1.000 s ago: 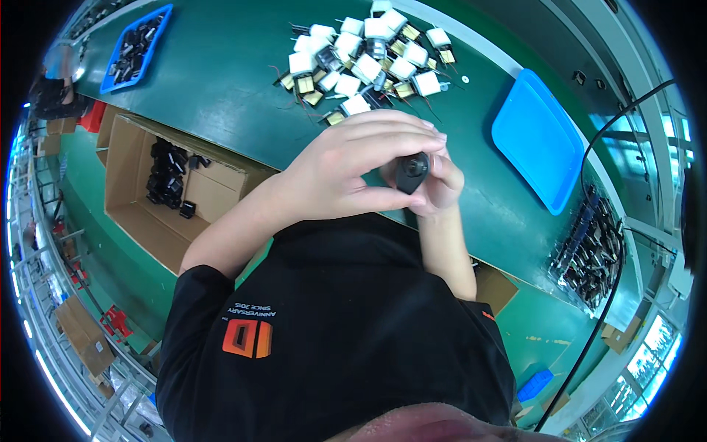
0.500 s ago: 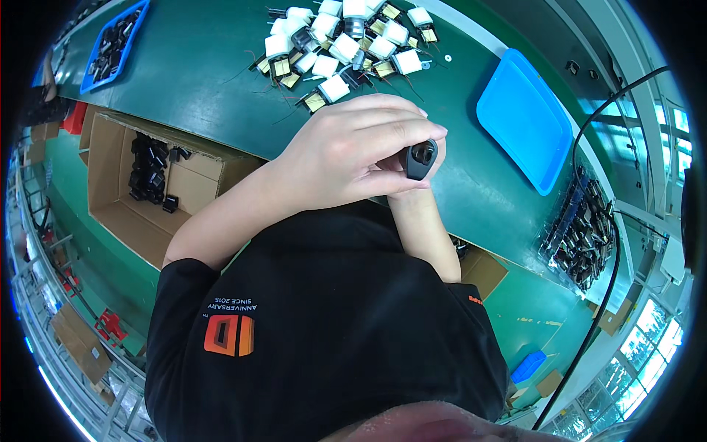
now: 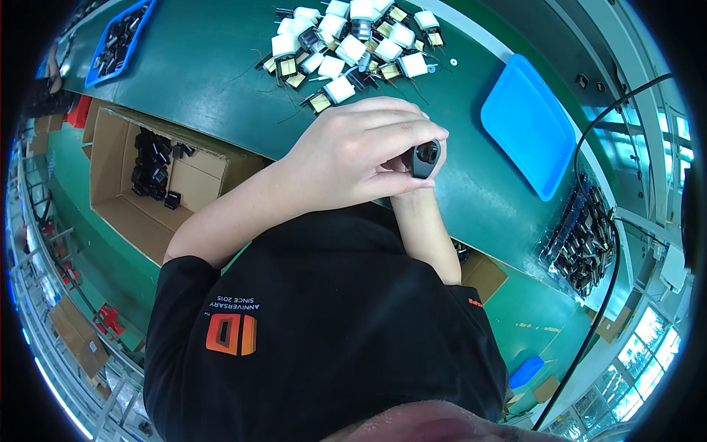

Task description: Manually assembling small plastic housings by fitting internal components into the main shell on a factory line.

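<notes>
"While two hands meet on the left of the flat blue tray [image 3: 526, 125], what do they hold?"

"It's a small black part [image 3: 421, 168]. It sits left of the tray, in the grip of the left hand [image 3: 350, 151]."

"How are those fingers?"

"They lie close together and curl over the top side of the part. The thumb is on the other side, so the part is pinched between them."

"And the right hand [image 3: 414, 197]?"

"It's mostly hidden behind the left hand. Nobody can tell from here if its fingers pinch or spread."

"Is the black part hidden too?"

"Its back is. Only one end shows, so its whole length can't be told. The round spot on it is too dark to make out."

"Which way does it point?"

"The end that shows faces the camera. That face is longer than it is wide, and it leans a little. Its wide, round side is away from the black shirt [image 3: 324, 309], and its narrow side points at the shirt."

"What else is there?"

"Left of the tray, past the hands, is a pile of white and black parts [image 3: 350, 50], cut off at the top. Far left of the tray is a cardboard box [image 3: 125, 217]."
</notes>
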The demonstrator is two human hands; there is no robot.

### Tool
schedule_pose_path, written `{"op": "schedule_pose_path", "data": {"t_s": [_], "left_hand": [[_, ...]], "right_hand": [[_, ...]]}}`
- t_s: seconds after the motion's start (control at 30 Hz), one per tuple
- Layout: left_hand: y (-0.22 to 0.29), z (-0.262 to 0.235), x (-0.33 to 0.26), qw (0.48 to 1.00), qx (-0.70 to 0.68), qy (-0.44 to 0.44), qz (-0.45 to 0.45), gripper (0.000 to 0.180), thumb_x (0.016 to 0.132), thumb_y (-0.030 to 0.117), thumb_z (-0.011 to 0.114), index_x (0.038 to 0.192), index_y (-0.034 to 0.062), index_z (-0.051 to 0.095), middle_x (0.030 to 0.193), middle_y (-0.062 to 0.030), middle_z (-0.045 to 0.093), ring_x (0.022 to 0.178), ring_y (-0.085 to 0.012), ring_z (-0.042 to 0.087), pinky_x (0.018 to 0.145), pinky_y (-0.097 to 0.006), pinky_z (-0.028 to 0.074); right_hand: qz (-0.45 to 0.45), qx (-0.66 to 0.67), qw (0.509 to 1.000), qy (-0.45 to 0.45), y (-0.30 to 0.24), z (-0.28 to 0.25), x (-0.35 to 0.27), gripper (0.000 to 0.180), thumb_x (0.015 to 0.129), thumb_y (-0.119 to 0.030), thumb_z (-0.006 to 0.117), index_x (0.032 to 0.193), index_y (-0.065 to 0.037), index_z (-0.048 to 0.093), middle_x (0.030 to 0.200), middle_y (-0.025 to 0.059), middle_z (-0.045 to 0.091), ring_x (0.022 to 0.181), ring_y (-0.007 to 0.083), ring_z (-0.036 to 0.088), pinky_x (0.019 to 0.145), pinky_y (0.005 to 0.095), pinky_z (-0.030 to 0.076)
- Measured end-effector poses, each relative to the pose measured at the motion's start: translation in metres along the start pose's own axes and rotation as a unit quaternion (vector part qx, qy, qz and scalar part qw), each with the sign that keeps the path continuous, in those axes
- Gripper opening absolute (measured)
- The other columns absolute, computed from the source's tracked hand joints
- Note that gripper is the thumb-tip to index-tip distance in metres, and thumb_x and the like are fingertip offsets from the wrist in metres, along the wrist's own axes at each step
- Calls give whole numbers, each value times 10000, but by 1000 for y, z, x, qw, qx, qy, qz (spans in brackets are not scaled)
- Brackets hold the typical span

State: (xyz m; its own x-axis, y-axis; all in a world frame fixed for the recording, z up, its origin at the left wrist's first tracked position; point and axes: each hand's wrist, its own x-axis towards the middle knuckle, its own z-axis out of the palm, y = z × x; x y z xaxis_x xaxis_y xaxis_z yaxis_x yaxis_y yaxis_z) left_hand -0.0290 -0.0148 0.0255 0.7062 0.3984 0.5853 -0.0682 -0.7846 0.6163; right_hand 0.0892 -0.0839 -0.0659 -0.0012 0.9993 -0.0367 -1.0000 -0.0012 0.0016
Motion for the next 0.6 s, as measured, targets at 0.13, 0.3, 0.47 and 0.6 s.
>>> {"op": "schedule_pose_path", "data": {"t_s": [0.13, 0.3, 0.47, 0.6], "left_hand": [[-1, 2, -1, 1000, 5, 4, -2, 460, 715, 284, 809, 1086, 54, 665, 996, -79, 693, 988, -260, 660, 811, -350, 557], [-2, 2, -2, 1000, 11, 7, -6, 461, 711, 270, 812, 1087, 49, 664, 991, -86, 694, 987, -260, 663, 811, -349, 558], [-5, 2, -2, 1000, -8, 10, 0, 449, 702, 242, 816, 1082, 53, 667, 982, -93, 692, 990, -260, 664, 807, -347, 560], [-6, 3, -6, 999, -40, -14, -8, 545, 632, 189, 858, 1122, 42, 669, 1044, -121, 682, 1023, -284, 654, 847, -369, 541]], "right_hand": [[-2, -24, 1000, 19, -2, 1, 1, 217, 761, -217, 634, 957, -172, 552, 964, 26, 596, 889, 181, 634, 731, 317, 557], [-4, -37, 999, 33, 0, 2, 1, 217, 767, -229, 624, 957, -174, 535, 948, 35, 598, 809, 170, 639, 634, 288, 552], [-7, -43, 999, -11, -2, -1, 4, 216, 765, -244, 602, 954, -175, 522, 930, 36, 586, 777, 161, 620, 599, 286, 534], [-26, -51, 997, -53, 0, 2, 2, 250, 761, -251, 556, 985, -159, 491, 923, 48, 568, 762, 165, 601, 583, 283, 515]]}}
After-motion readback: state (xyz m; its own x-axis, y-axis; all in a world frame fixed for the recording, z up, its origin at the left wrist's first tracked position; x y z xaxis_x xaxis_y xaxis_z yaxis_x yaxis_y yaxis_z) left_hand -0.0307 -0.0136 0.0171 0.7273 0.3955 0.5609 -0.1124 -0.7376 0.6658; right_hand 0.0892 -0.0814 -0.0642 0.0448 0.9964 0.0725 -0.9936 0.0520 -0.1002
